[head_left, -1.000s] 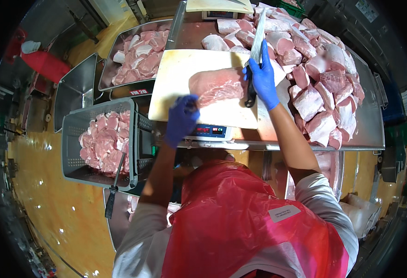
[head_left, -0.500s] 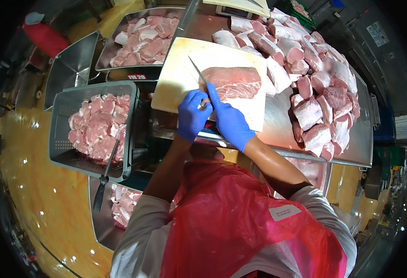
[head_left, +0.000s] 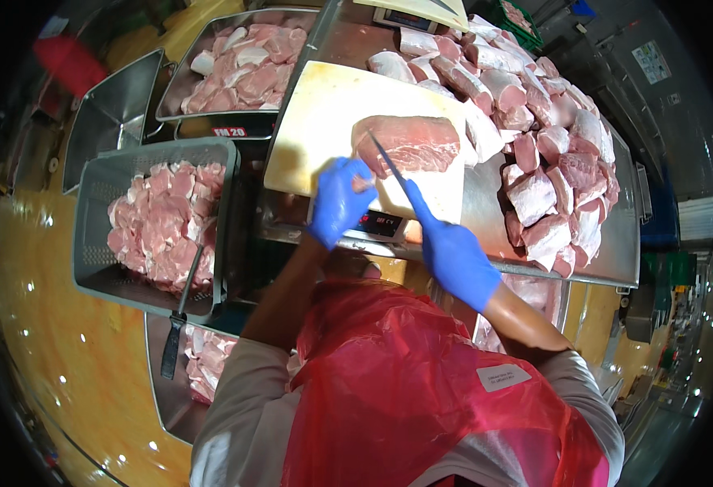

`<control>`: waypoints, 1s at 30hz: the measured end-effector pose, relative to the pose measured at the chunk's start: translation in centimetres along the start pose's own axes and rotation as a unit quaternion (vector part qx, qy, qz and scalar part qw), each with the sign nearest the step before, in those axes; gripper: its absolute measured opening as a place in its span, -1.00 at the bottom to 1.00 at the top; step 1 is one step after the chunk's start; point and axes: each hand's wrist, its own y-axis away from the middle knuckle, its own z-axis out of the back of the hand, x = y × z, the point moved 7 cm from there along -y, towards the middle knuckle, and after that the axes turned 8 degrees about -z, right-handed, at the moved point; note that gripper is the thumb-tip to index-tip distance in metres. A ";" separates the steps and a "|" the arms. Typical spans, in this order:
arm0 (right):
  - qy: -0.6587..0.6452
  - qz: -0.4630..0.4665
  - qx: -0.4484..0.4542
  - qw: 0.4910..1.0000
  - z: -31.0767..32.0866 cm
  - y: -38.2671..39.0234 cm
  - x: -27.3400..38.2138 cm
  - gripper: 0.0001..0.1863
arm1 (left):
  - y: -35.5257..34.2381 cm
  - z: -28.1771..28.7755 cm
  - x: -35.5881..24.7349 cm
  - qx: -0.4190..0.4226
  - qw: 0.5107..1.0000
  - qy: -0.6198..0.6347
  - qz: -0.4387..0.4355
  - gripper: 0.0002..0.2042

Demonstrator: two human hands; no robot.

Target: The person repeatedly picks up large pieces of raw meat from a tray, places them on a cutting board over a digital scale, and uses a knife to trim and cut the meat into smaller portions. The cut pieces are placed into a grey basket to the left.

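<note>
Overhead, a person in blue gloves slices pork on a steel bench (head_left: 486,219).

Largest is the bench, its right side heaped with pale pork chunks (head_left: 547,154); beside it on the left sit a grey crate (head_left: 88,203) of cut pieces and a metal tray (head_left: 198,61) of more meat. On the bench lies a cream cutting board (head_left: 324,122), and on that a pork loin slab (head_left: 413,144). The left hand (head_left: 338,201) curls at the slab's near-left end, fingertips touching it. The right hand (head_left: 452,253) has its grip closed on a knife (head_left: 387,161), blade angled onto the slab's left part.
</note>
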 end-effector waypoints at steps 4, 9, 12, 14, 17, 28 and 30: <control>-0.033 0.043 -0.047 0.997 -0.9 -5.9 2.6 -0.02 | 3.0 -0.4 -2.9 0.016 0.999 0.030 0.016 -0.86; 0.025 0.028 0.020 0.999 -4.5 -4.1 -0.5 -0.04 | 4.2 0.4 -0.7 -0.031 0.991 0.100 0.086 -0.85; 0.130 -0.028 0.140 0.981 -4.4 0.7 -3.7 0.01 | 2.9 3.2 -0.8 -0.100 0.992 0.068 0.040 -0.84; 0.130 0.008 0.130 0.983 -3.2 3.4 -5.8 0.01 | 4.6 7.9 6.6 -0.165 0.943 0.248 0.149 -0.82; 0.032 0.047 0.050 0.997 -1.5 5.7 -7.5 -0.02 | 4.2 21.5 2.3 -0.309 0.915 -0.249 0.068 -0.88; -0.696 -0.024 -0.186 0.693 2.2 -13.3 -10.8 -0.11 | -2.1 1.8 -2.3 0.034 0.983 0.006 -0.178 -0.48; -0.650 0.005 -0.191 0.736 3.7 -14.8 -9.7 -0.17 | -2.5 0.1 -1.7 0.045 0.987 -0.043 -0.148 -0.48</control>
